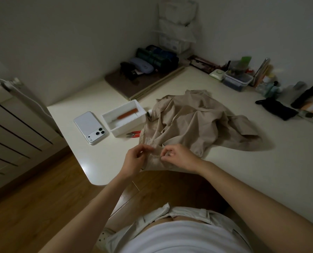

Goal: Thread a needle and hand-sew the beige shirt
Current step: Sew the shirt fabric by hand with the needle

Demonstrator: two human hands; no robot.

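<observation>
The beige shirt [192, 121] lies crumpled on the white table [261, 170], with one edge hanging over the near side. My left hand [135, 159] pinches that near edge of the shirt from the left. My right hand [179, 157] pinches the same strip of fabric from the right, fingers curled. The needle and thread are too small to make out between my fingers. A thread spool [149, 113] peeks out at the shirt's left edge.
A white box [124, 119] holds an orange-handled tool [127, 114]. Red thread snips [133, 134] lie beside it, and a white phone [91, 127] sits further left. Containers, bottles and dark pouches line the table's back and right edge. A radiator stands at left.
</observation>
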